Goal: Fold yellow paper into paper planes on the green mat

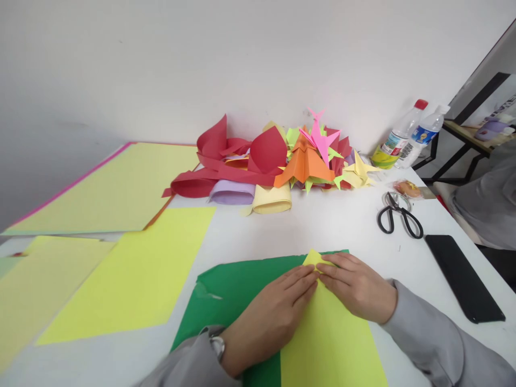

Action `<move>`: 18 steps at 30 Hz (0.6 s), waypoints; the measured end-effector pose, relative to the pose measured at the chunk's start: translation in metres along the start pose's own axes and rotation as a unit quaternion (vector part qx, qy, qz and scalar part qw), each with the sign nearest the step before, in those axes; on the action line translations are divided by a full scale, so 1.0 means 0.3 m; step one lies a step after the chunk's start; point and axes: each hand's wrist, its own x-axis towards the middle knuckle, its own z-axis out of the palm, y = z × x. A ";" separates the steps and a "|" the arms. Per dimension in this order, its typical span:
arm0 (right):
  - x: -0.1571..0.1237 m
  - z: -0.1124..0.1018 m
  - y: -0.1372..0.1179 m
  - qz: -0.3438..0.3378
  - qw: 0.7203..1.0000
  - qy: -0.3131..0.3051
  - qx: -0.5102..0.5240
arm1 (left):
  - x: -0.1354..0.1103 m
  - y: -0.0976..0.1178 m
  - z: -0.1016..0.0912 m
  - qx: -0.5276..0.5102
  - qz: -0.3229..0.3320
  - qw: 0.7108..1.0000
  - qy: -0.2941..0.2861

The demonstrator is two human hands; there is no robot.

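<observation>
Near the front of the table lies a sheet of yellow paper (328,338), its far end folded into a point. My left hand (274,312) has its fingers pressed together on the left side of that fold. From the right, my right hand (352,279) holds the same folded tip, and the fingertips of both hands almost meet there. Both thumbs are mostly hidden. Beneath the yellow paper is a green sheet (237,285) with a creased, slightly torn left edge.
Large yellow sheets (145,274) and a paper stack (108,188) lie left. Folded paper pieces (305,164) and red paper loops (268,153) are heaped along the wall. To the right are black-handled scissors (397,215), a black phone-like slab (463,277) and plastic bottles (403,134).
</observation>
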 end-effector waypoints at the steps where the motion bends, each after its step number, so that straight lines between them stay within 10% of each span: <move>1: -0.001 0.001 0.000 0.001 1.000 0.000 -0.001 | 0.000 -0.002 -0.002 -0.001 -0.001 1.000 -0.003; 18: 0.003 -0.006 -0.001 -0.026 1.000 -0.003 0.000 | -0.003 -0.012 -0.001 -0.039 -0.017 0.999 -0.017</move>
